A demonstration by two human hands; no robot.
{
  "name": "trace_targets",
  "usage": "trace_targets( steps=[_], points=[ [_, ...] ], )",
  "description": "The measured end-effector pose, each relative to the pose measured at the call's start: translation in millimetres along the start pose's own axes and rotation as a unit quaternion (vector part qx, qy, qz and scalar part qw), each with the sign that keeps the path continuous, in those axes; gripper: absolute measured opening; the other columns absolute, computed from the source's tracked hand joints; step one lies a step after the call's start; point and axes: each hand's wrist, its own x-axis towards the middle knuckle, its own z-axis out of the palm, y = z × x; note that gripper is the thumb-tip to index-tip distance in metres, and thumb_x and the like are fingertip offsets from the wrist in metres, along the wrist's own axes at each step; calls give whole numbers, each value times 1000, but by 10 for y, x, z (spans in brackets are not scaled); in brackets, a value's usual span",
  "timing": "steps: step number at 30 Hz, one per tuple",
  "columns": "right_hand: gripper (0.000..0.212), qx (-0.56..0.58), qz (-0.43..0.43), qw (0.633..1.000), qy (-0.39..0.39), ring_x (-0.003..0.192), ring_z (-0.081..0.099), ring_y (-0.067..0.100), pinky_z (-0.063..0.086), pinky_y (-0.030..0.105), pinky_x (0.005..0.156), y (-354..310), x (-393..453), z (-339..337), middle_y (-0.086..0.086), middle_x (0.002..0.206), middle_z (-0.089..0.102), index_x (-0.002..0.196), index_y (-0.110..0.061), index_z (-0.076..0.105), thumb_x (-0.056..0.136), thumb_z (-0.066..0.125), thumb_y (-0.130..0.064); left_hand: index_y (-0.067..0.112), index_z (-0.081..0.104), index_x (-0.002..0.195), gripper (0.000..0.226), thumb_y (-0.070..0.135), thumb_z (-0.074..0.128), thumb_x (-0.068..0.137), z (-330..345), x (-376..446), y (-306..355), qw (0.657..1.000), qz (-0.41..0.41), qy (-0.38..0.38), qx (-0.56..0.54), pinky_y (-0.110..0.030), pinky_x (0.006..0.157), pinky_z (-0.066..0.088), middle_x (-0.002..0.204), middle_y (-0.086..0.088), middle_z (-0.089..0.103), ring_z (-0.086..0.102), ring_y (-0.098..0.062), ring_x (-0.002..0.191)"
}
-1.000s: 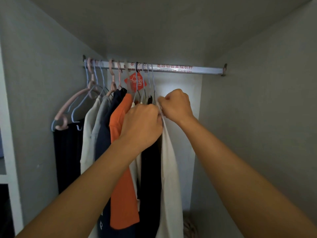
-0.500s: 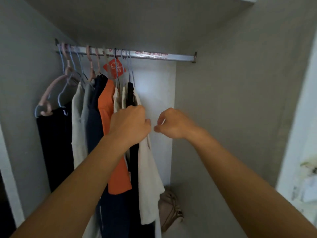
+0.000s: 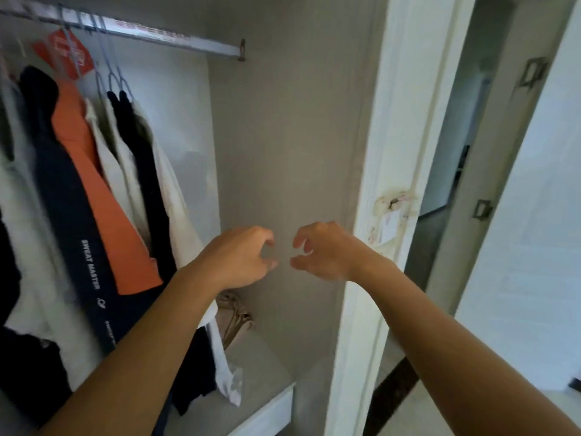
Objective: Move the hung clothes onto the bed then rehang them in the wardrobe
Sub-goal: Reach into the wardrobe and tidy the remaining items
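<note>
On the rail [image 3: 176,42] inside the wardrobe [image 3: 283,136] the clothes [image 3: 94,190] hang on their hangers; both hands, left [image 3: 242,258] and right [image 3: 323,251], hover empty with loosely curled fingers, just apart; rehanging looks finished or nearly so; no bed in view.

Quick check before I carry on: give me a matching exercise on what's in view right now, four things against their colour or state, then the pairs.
Things:
1. shirt
2. rail
3. left hand
4. bag

Colour or state:
A. holding nothing, fingers loosely curled
B. orange, on a hanger
C. tan, low at the back of the wardrobe
D. silver, across the top

Pairs: 1-B, 2-D, 3-A, 4-C
</note>
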Motion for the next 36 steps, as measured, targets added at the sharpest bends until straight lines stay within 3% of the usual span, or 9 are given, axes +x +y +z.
trace_targets(
  steps=[7,15,20,25,28,34,36],
  points=[
    [41,-1,91,996,-2,103,62,17,53,39,93,664,-991,-139,-4,123,61,126,-27,59,90,63,-46,33,52,132,58,44,74,80,418,-85,874,996,76,-48,5,-34,95,48,131,4,57,56,-19,116],
    [38,-6,206,978,32,102,61,16,54,34,91,1420,-2471,-335,-4,118,63,127,-23,58,92,63,-38,36,48,134,59,43,75,82,1034,-376,2201,977,174,-120,-33,-26,86,47,135,6,55,58,-15,114],
    [37,-28,285,957,45,103,60,17,48,28,86,1842,-3510,-501,-3,121,63,127,-25,57,93,62,-38,34,48,138,62,38,76,82,1421,-784,3314,953,259,-150,-49,-29,93,47,142,8,51,55,-16,121],
    [42,-56,368,926,58,108,60,18,50,31,88,2165,-4663,-669,-5,126,61,132,-27,54,92,61,-41,37,46,138,66,44,76,80,1714,-1218,4273,916,351,-188,-43,-34,101,47,143,11,49,53,-13,123],
    [45,-72,425,899,72,108,60,18,45,30,76,2326,-5330,-740,-7,124,61,133,-30,52,91,60,-44,36,43,141,68,44,75,81,1891,-1509,4781,896,383,-222,-32,-31,98,47,142,9,49,55,-14,119],
    [40,-77,512,848,117,107,60,14,46,33,97,2494,-6521,-801,-7,118,64,130,-28,55,92,60,-40,37,42,141,69,44,75,81,2297,-2101,5782,852,458,-251,-44,-27,94,46,141,7,51,57,-12,118],
    [42,-77,545,826,124,108,59,15,46,30,94,2543,-6888,-838,-5,122,62,131,-26,54,92,61,-39,36,42,142,70,44,75,81,2415,-2297,6107,834,487,-256,-45,-29,96,47,140,5,52,57,-14,118]
  ],
)
